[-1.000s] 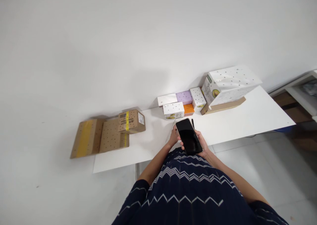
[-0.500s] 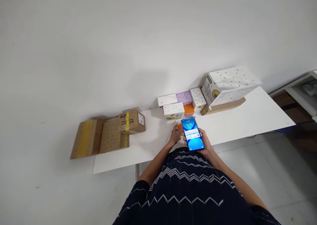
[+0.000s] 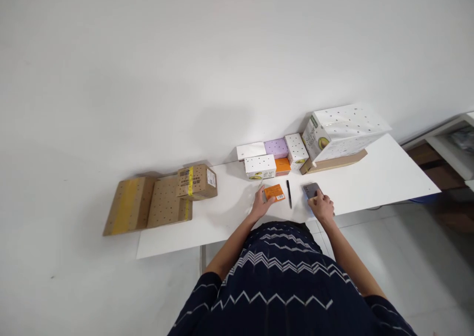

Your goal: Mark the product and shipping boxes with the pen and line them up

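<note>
My left hand (image 3: 260, 204) grips the left end of a small orange box (image 3: 274, 192) with a white barcode label, fingers and thumb on either side of it. To the right, my right hand (image 3: 322, 206) is closed around the lower part of a smartphone (image 3: 310, 189). The phone is at the table surface with its grey back up, so its screen is hidden. Between the two hands a black pen (image 3: 289, 194) lies lengthwise on the white table (image 3: 344, 193).
Behind my hands stand small white (image 3: 259, 167), purple (image 3: 277, 148) and orange boxes (image 3: 283, 166). A large white carton (image 3: 346, 131) rests on flat cardboard at the right. Brown cartons (image 3: 197, 182) occupy the left end. A white shelf unit (image 3: 450, 146) stands beyond the right end.
My right hand has brought the phone down and right to the table, turning its lit screen away. The orange box and the pen have come into plain view.
</note>
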Available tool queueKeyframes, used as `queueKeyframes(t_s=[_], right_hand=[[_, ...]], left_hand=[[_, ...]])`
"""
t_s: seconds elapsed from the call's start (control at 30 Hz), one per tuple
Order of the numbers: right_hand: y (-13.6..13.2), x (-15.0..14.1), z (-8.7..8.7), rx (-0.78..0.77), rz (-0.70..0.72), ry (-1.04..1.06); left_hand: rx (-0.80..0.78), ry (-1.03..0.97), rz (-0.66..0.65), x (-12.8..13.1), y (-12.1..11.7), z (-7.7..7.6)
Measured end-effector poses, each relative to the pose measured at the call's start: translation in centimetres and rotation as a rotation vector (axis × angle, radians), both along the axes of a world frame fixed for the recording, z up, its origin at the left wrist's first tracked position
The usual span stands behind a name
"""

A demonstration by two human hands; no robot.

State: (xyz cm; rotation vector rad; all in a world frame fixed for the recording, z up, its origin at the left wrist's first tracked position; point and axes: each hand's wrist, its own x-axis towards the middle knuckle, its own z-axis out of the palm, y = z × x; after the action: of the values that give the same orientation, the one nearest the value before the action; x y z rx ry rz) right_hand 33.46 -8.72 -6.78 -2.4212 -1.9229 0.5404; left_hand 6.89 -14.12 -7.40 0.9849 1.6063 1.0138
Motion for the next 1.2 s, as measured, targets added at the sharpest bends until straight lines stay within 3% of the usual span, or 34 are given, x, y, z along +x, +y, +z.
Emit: queueKeyframes(t_s=[0.23,0.57,0.67,0.8,0.9,1.0,1.1,1.2], right_hand=[[0.4,-0.4,-2.6,-0.005,0.015,-0.001],[-0.5,0.6,-2.7,0.004,-0.046,0.069],[-0.8,0.8,-2.6,0.016,-0.088,0.082],[-0.8,1.0,-2.3,0.061,-0.117,0.114],[-0.5,0.9,-2.0,0.097,-0.123,0.134],[-0.3,0.6,-1.8,0.137,-0.112,0.15],[-0.3,0.2,-1.5,0.128,-0.101,0.185],[-0.5,0.2,-1.4,0.119,-0.097,0.209]], left_hand=[[0.021,0.172,-0.161,-0.2,0.1,0.0],[-0.042,0.261,-0.3,0.3,-0.4,3.1],[-0.058,0.272,-0.332,-1.1,-0.5,5.1],[-0.014,0.202,-0.409,-4.7,0.4,10.1],[0.02,0.208,-0.344,-7.5,2.1,14.2],[0.135,0.29,-0.14,-9.4,5.2,16.6],[0.263,0.373,0.021,-10.2,9.1,16.5],[0.262,0.403,0.118,-10.5,12.2,14.7]])
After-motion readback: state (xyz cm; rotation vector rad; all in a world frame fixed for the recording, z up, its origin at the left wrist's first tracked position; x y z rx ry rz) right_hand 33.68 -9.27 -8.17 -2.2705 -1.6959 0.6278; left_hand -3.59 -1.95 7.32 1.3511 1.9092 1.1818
